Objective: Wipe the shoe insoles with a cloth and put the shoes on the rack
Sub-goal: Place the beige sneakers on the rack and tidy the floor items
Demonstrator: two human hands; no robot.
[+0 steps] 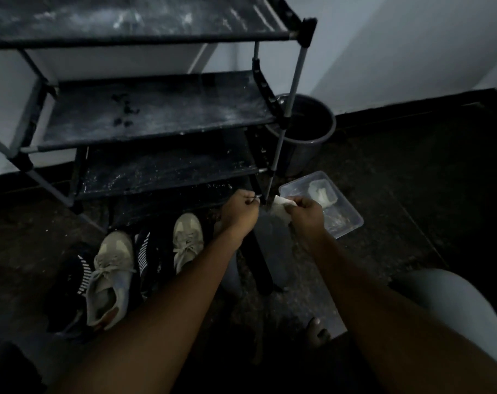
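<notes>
Both my hands are held out in front of the rack's right front leg. My right hand (pixel 305 216) grips a white cloth (pixel 281 210), and my left hand (pixel 240 213) pinches the cloth's other end near the leg. On the floor to the left lie two beige sneakers (pixel 111 275) (pixel 186 240) and two black shoes with white stripes (pixel 145 253) (pixel 77 282). The dark shoe rack (pixel 156 115) stands behind them with bare, dusty shelves. The scene is dim.
A clear plastic tub (pixel 346 220) with another white cloth inside sits on the floor at the right of my hands. A dark bucket (pixel 307 123) stands behind the rack's right corner. My knee (pixel 452 297) is at the lower right. White wall behind.
</notes>
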